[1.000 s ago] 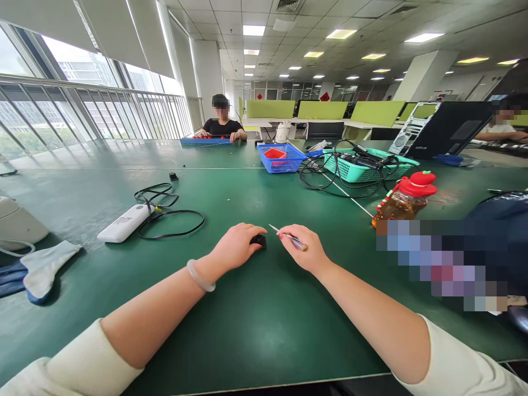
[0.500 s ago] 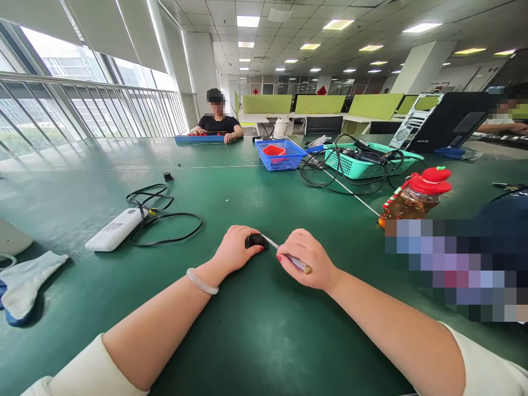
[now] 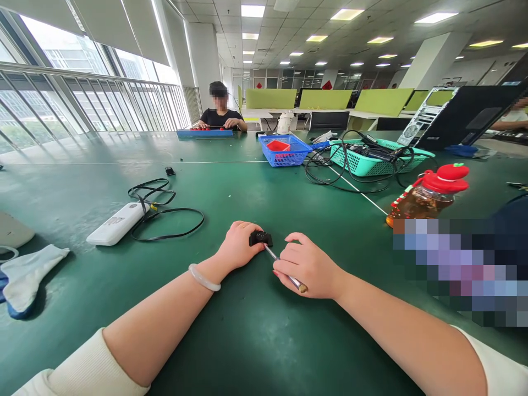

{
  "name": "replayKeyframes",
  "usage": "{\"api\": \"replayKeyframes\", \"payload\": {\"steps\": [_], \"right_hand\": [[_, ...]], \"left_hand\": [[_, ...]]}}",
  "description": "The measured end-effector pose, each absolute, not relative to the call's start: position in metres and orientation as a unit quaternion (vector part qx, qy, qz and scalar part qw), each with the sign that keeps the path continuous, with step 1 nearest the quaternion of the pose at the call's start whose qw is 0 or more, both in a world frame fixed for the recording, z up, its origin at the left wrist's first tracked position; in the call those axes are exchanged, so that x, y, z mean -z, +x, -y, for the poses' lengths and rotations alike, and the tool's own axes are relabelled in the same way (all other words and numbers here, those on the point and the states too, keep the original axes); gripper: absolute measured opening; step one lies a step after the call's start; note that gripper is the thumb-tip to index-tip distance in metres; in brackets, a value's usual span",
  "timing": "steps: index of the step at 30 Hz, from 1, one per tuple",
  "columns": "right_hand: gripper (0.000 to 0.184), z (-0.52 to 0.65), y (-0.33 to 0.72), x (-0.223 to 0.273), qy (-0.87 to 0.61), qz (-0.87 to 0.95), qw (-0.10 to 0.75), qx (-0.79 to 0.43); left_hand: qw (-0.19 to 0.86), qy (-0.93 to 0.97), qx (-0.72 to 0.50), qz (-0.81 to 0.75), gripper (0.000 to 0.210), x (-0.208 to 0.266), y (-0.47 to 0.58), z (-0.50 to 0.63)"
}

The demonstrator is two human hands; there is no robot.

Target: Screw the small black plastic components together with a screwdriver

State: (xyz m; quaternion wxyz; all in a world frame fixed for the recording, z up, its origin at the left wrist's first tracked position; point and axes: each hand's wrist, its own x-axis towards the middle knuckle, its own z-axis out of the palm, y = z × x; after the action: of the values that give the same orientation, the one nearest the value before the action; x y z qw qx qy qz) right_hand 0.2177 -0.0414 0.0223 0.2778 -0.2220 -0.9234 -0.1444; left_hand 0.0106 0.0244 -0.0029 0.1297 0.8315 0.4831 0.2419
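My left hand [image 3: 240, 243], with a pale bangle at its wrist, grips a small black block-shaped part [image 3: 260, 238] against the green tabletop. Thumb and fingers close around the part's left end; its dotted upper face shows, and its exact kind is unclear. Just to the right, my right hand [image 3: 307, 267] pinches a slim screwdriver [image 3: 297, 284] with a metal shaft and a clear handle ending in brown. The shaft slants up and left, its tip at the near side of the part by my left thumb. Whether the tip touches the part I cannot tell. My right index finger is lifted off the screwdriver.
On the left are a white power bank [image 3: 118, 224], a black cable [image 3: 181, 237] and a pale cloth [image 3: 35, 272]. Beyond my hands stand a blue basket [image 3: 289, 159] and a teal basket [image 3: 358, 165] of cables. A red-lidded bottle [image 3: 429, 198] is right. Across the table sits a person [image 3: 219, 116].
My right hand has lowered slightly, bringing the screwdriver tip from the part's right end to its near side. My right index finger has lifted. The view has shifted slightly.
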Motion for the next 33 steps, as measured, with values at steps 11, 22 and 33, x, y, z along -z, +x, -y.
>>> {"api": "replayKeyframes", "payload": {"steps": [11, 22, 33], "right_hand": [[0.018, 0.0462, 0.2153, -0.0205, -0.234, 0.938, 0.199, 0.16], [0.018, 0.0427, 0.2162, -0.0224, -0.272, 0.906, 0.308, 0.107], [0.018, 0.0377, 0.2212, -0.0151, -0.333, 0.827, 0.446, -0.082]], "left_hand": [[0.13, 0.834, -0.228, -0.485, 0.024, 0.0033, 0.0103, -0.0222], [0.124, 0.838, -0.22, -0.484, 0.028, 0.0033, 0.0108, -0.0227], [0.126, 0.838, -0.206, -0.489, 0.029, 0.0019, 0.0114, -0.0222]]}}
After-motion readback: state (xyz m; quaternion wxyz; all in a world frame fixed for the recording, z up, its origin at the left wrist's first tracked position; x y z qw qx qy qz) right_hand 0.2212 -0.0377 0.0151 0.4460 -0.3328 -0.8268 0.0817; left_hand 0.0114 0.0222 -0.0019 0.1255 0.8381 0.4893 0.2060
